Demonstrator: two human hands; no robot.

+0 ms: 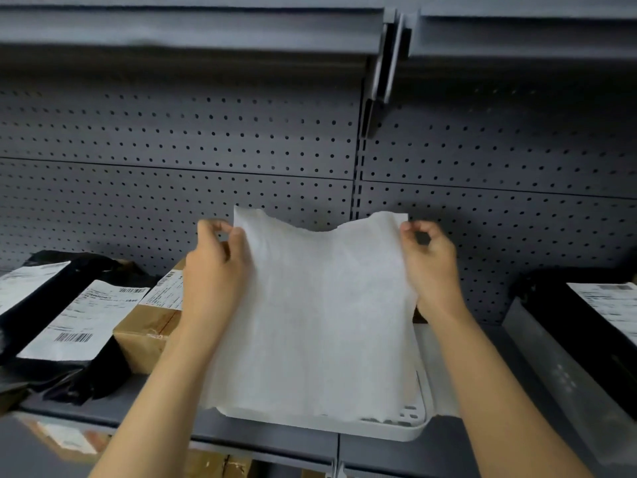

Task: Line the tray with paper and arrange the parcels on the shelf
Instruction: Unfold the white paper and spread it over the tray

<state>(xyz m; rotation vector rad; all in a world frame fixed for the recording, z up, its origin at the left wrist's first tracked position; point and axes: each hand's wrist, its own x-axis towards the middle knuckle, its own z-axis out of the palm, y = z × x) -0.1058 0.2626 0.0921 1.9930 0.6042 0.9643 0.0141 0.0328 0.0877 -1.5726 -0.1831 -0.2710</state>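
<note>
Paper, one white sheet, hangs at the centre of the frame, held up by its two top corners. The left hand pinches the upper left corner between thumb and fingertips; the right hand pinches the upper right corner the same way. The top edge is ragged and sags between the two grips, and the lower edge drapes onto the white tray at lower centre.

Handling, as judged from the sag and drape: the sheet is very light, limp and thin, with no stiffness of its own. It is likely to tear under a sharp pull and to fold over itself if one corner is released first. Corner grips suit it best; keep both corners level and lower them together so the sheet lies flat inside the tray rim.

The tray sits at the front edge of a grey metal shelf, with perforations showing at its lower right corner. A grey pegboard back panel fills the upper frame. Parcels occupy both sides: black bagged parcels with white labels at left, a brown cardboard box just beside the left forearm, and another black parcel at right. Free room around the tray is limited.
</note>
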